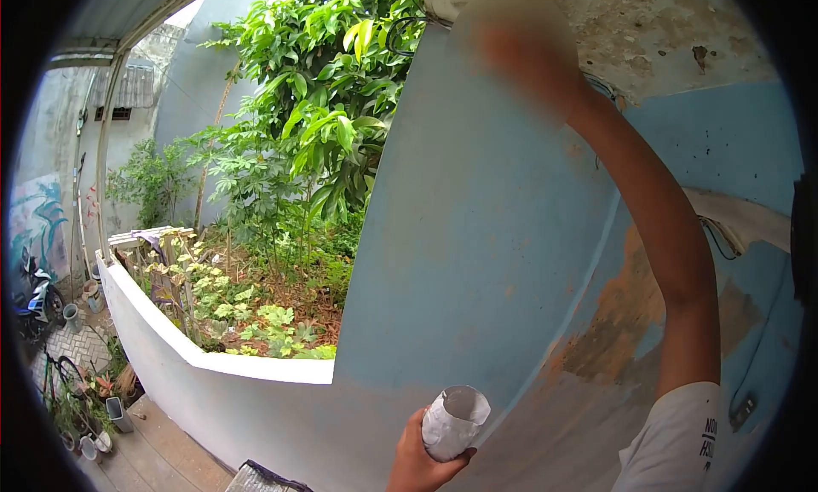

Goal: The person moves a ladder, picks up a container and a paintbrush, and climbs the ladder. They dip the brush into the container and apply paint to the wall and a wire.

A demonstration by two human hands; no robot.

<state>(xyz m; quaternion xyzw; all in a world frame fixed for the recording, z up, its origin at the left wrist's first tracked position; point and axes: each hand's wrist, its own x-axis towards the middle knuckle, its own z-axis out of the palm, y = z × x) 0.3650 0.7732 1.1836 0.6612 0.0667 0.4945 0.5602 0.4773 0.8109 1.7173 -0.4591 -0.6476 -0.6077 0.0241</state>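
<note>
Closest to the lens: white sleeve point(677, 441) of my raised right arm, which runs up the peeling blue wall point(477, 236) to my right hand point(511, 32), too blurred to tell whether its fingers are spread or curled. Left of the wall, a white-walled garden bed point(170, 356) full of green plants. Low centre, my left hand point(417, 462) has its fingers wrapped round a crumpled white cup point(452, 424), upright, mouth open, just in front of the wall's base.
</note>
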